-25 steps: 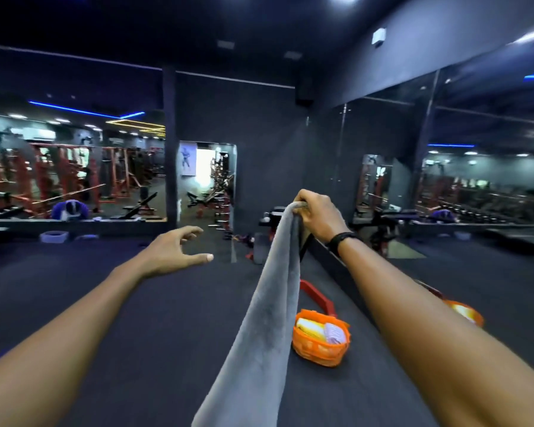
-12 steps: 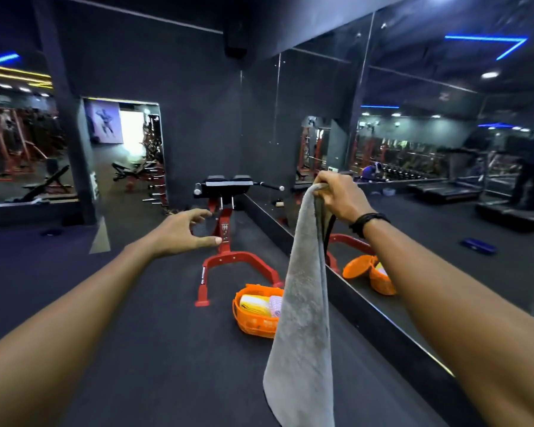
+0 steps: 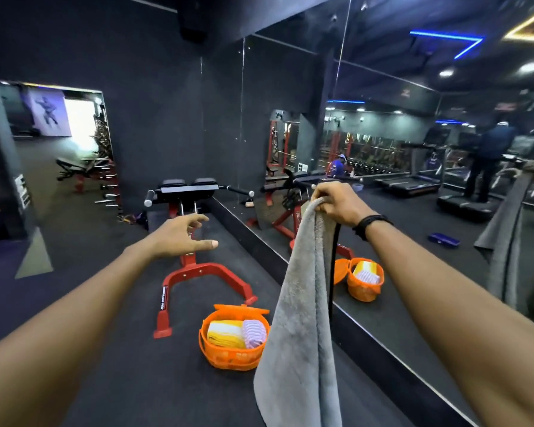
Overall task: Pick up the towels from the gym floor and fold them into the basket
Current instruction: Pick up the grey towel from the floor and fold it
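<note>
My right hand (image 3: 341,202) grips the top corner of a long grey towel (image 3: 302,318), which hangs straight down at arm's length. An orange basket (image 3: 228,357) stands on the dark floor just left of the hanging towel, its lid tipped open at the back. Inside it lie a folded yellow-and-white towel (image 3: 224,332) and a folded purple-striped towel (image 3: 254,331). My left hand (image 3: 181,237) is stretched forward above the floor, fingers loosely spread and holding nothing, well left of the grey towel.
A red-framed exercise bench (image 3: 191,229) stands behind the basket. A mirror wall (image 3: 413,167) runs along the right above a low black ledge and reflects the basket, towel, treadmills and a standing person. A doorway (image 3: 59,118) opens at the far left.
The view has turned right and come closer to the basket and red bench. My right hand keeps holding the grey towel up; my left hand stays open in front.
</note>
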{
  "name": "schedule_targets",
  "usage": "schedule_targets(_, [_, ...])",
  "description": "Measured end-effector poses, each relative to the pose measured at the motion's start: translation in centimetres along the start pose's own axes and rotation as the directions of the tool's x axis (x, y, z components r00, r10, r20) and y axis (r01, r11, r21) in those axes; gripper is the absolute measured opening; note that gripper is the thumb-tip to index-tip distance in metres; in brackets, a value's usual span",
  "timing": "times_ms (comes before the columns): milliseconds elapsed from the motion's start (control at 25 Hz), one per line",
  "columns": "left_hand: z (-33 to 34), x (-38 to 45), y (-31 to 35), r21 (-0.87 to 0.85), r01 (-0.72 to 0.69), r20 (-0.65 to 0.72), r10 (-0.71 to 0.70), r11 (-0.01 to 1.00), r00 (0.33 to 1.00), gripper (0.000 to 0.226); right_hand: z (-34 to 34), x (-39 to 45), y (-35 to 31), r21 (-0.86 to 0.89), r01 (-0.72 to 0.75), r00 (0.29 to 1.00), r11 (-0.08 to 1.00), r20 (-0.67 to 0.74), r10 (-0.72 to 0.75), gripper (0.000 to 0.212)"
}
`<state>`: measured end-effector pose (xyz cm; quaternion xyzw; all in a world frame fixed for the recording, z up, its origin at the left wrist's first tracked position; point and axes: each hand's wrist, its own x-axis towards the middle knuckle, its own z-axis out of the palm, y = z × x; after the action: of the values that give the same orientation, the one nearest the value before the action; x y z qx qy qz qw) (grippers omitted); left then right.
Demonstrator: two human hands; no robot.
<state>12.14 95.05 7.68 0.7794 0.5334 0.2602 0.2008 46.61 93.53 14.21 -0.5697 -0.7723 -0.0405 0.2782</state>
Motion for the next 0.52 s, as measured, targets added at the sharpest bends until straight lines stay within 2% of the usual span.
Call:
schedule_targets(160, [0.8,7.1,-0.7,0.008,-0.011,-0.027,0.011,1.000,1.000,0.081,1.9,5.3,3.8,0.063,0.002,1.000,0.998,0.021,-0.003,0.013])
schedule_targets(240, [1.4,10.8,-0.8,-0.005,-0.023,-0.051,0.023,1.000,0.998,0.083,2.9,8.6,5.8,0.147,0.014,1.000,0.989,0.025,-0.018,0.015])
schedule_targets(400, [3.2,18.4,0.3,0.026,-0.037,-0.102,0.040,0.999,0.994,0.062,4.7,15.8,9.2,0.411,0.012,0.991,0.912,0.118,-0.066,0.031])
schedule_targets(520, [4.0,23.9,1.8,0.011,-0.065,-0.101,0.066,0.998,0.993,0.048,5.8,20.4,11.0,0.495,0.033,0.957,0.869,0.236,-0.170,0.042])
